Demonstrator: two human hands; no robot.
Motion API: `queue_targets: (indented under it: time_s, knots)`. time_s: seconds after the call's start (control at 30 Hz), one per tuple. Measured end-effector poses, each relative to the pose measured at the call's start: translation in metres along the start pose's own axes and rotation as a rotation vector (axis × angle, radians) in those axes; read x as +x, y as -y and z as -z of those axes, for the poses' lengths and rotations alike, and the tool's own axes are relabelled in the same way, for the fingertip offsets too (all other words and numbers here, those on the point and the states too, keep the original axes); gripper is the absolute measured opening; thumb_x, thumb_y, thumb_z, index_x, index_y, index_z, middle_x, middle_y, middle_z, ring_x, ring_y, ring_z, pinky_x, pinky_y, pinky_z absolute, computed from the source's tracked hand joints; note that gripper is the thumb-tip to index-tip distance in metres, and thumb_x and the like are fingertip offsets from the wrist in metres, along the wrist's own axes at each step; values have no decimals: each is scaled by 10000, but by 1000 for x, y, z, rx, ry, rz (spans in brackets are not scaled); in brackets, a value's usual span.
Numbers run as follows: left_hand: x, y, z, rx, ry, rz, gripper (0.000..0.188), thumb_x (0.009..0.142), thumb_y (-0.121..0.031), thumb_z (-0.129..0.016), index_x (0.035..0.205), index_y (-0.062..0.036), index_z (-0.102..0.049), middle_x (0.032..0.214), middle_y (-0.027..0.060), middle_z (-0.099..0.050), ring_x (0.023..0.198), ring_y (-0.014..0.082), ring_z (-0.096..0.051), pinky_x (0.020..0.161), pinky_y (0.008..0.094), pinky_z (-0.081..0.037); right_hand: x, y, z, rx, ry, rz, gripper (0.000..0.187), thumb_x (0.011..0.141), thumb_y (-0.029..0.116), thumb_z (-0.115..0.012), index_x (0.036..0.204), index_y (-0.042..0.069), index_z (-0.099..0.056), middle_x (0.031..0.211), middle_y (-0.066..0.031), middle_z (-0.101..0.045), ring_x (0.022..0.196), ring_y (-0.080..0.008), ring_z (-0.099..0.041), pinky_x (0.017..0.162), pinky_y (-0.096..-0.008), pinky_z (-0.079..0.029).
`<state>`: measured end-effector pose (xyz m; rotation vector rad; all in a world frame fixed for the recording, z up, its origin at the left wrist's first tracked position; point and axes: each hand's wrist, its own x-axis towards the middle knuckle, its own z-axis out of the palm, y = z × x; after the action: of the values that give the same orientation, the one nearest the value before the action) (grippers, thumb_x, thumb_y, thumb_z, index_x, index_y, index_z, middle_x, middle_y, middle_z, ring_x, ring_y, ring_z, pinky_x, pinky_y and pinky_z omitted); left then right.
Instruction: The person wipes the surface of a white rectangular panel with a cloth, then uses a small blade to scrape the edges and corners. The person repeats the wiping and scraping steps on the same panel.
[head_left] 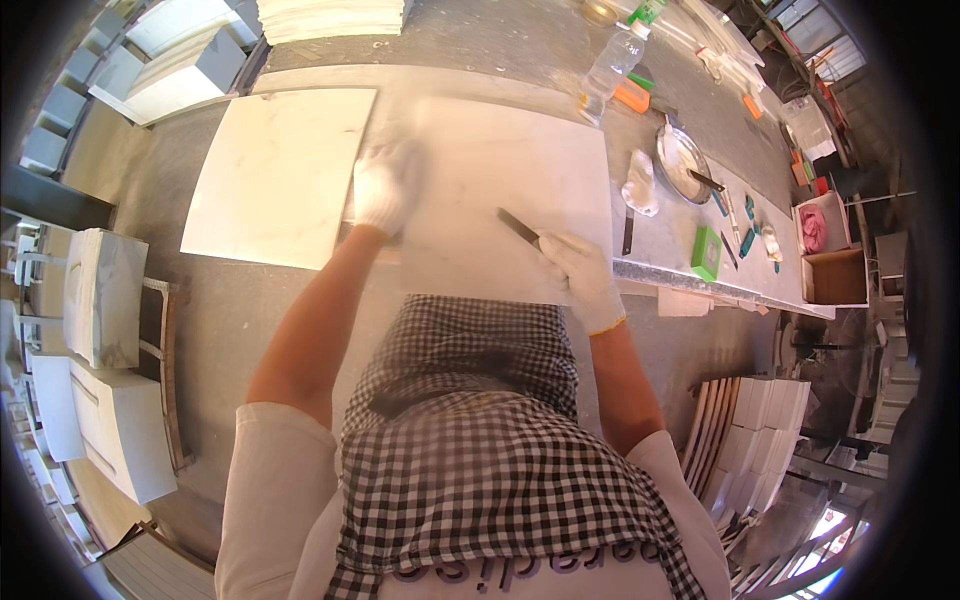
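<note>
A white marble-like slab (510, 160) with faint grey veins lies on the workbench in front of me. My right hand (580, 268), in a white knitted glove, is closed around a dark narrow flat blade (520, 226), which points up and left over the slab. At the slab's left edge is my left hand (388, 185), gloved too; motion smears its fingers, so I cannot make out a grip. A second pale slab (275, 170) lies to the left, its right edge close to that hand.
At right on the bench (655, 275) are a metal bowl (690, 165) of pale paste, a crumpled white cloth (640, 185), a green box (706, 253) and several small tools. A clear bottle (612, 70) lies beyond. Stacked slabs (105, 300) stand at left, boxes (765, 430) lower right.
</note>
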<state>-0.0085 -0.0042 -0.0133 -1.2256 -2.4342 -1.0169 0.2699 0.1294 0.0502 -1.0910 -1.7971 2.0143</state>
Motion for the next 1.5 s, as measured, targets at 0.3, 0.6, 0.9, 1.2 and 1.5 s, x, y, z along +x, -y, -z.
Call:
queue_targets:
  time_s: [0.3,0.6,0.9,1.2,1.5]
  knots:
    - [-47,-24,37,-272,-152,364,336,1007,-221,-563,1226,4,-682,1162,212,-705,1126,346,-645,987,402,-495,-7,1,-16,-22,4,44,280,977,270,-682,1090,16,-714,788,59,-566,621,-8,-406,527,-175,-294]
    - [-186,-40,61,-307,-79,660,301,981,-180,-557,1173,2,-700,1119,230,-704,1058,346,-658,932,449,-500,9,11,-37,-146,55,10,344,958,288,-694,1142,-2,-720,784,40,-579,629,-40,-456,539,-206,-372]
    - [-207,-40,63,-495,245,768,346,990,-188,-559,1201,56,-684,1025,174,-752,965,215,-710,880,328,-533,35,4,-63,-329,39,190,293,945,270,-676,1079,20,-750,827,5,-658,702,-83,-568,620,-257,-474]
    - [-207,-39,60,-521,253,750,342,993,-196,-568,1194,55,-686,991,149,-760,940,191,-709,855,318,-541,23,-12,-72,-775,-129,454,296,987,303,-586,1150,81,-694,987,-145,-709,872,-298,-675,806,-403,-514]
    - [-205,-40,62,-555,254,749,342,993,-210,-565,1190,40,-691,999,157,-762,950,200,-719,868,321,-541,16,-4,-72,-782,-246,484,249,1012,308,-560,1101,96,-656,966,-162,-701,833,-347,-690,757,-421,-532]
